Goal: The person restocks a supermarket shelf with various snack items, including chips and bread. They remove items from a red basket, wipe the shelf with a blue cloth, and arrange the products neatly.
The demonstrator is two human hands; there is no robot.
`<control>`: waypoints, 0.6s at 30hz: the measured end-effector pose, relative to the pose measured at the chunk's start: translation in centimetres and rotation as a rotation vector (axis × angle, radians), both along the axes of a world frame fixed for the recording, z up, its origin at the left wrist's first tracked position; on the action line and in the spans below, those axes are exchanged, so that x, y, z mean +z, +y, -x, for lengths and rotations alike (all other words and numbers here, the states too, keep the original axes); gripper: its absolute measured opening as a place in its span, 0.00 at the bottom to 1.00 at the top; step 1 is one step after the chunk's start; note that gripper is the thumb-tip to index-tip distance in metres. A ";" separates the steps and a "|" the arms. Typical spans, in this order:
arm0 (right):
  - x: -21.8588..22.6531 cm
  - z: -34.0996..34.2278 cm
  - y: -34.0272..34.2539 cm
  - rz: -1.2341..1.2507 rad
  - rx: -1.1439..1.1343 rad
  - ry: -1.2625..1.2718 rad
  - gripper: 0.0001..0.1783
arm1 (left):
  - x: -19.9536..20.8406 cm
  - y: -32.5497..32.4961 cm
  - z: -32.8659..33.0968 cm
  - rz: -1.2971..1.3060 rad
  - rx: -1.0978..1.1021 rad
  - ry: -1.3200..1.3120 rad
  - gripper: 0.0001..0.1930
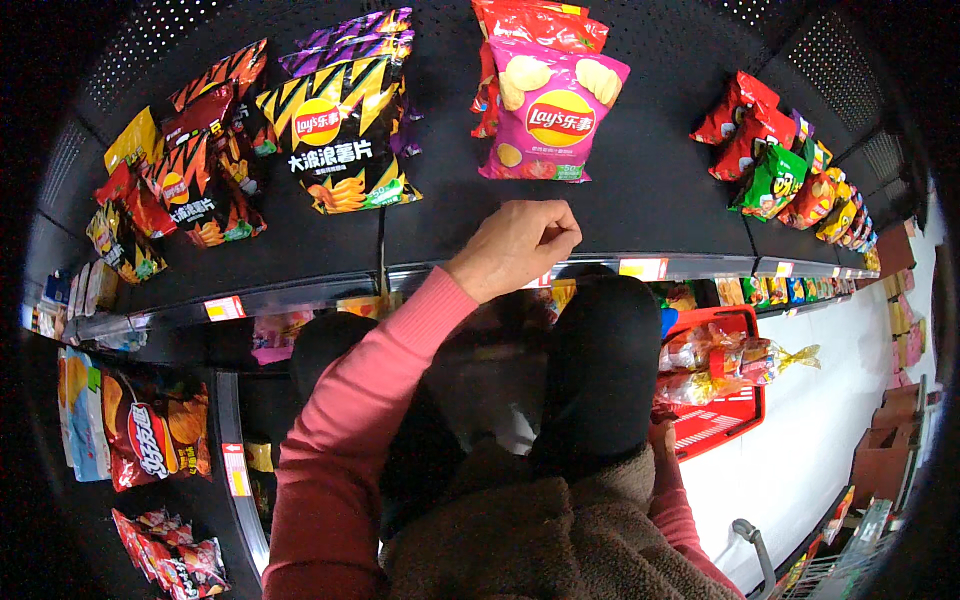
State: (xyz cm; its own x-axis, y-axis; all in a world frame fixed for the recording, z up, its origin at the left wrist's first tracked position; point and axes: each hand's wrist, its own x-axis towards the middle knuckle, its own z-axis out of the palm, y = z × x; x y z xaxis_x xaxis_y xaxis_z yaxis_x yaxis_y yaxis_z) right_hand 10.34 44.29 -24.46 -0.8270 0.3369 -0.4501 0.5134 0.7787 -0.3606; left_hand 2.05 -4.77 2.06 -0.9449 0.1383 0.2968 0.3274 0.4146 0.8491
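My left hand (520, 247) reaches across in front of me, over the front part of the black shelf. Its fingers are curled in, with nothing seen in them. Just beyond it stands a pink bag of potato chips (556, 112), apart from the hand, with red bags (540, 25) behind it. Low on the right, my right hand (662, 437) is at the near side of a red shopping basket (715, 430), its fingers closed at the edge and partly hidden by my brown fleece. Clear-wrapped snack packs (715, 362) with a gold tie lie in the basket.
Black-and-yellow chip bags (345, 135) stand left of the pink one, orange-and-black bags (190, 190) farther left. Red and green bags (770, 180) lean at the right. Price tags (643, 268) line the shelf edge. A wire cart (845, 560) stands lower right.
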 end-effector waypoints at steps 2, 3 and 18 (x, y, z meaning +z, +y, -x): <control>0.9 -0.5 -0.6 0.172 0.027 0.114 0.21 | 0.0 -0.1 -0.1 -0.011 0.003 0.008 0.08; 1.1 -0.7 -0.8 0.248 0.008 0.159 0.21 | -0.1 -0.1 -0.1 -0.007 0.005 0.010 0.08; -0.7 -0.5 1.6 0.918 -0.350 0.153 0.12 | -0.2 -0.4 -0.7 0.027 0.024 0.012 0.08</control>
